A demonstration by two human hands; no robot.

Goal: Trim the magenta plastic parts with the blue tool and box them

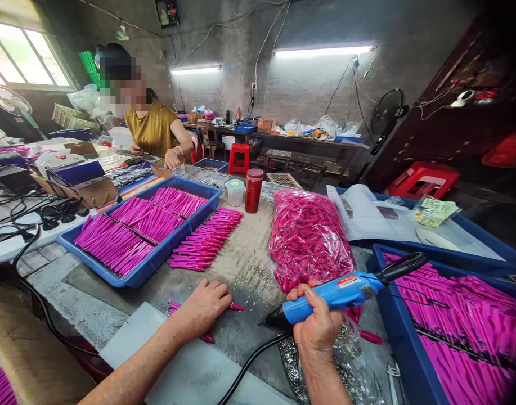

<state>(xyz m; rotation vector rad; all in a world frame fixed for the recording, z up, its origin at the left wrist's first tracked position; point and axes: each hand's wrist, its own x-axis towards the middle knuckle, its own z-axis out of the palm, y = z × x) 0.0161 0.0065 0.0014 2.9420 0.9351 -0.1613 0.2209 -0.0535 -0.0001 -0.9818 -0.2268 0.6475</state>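
Note:
My right hand (317, 323) is closed around a blue electric screwdriver (337, 292), its black tip pointing left and down toward the table. My left hand (202, 306) rests knuckles up on the grey tabletop, fingers curled over a few magenta pen parts (234, 306) that stick out from under it. Tiny silver screws (253, 287) lie scattered between my hands. A clear bag stuffed with magenta parts (308, 236) sits just beyond the tool.
A blue tray of magenta pens (139, 225) stands at the left, with loose pens (207, 239) beside it. Another blue tray (456, 326) fills the right. A red cup (253, 190) and small tub (234, 192) stand behind. A person in a mustard shirt (154, 129) works further along.

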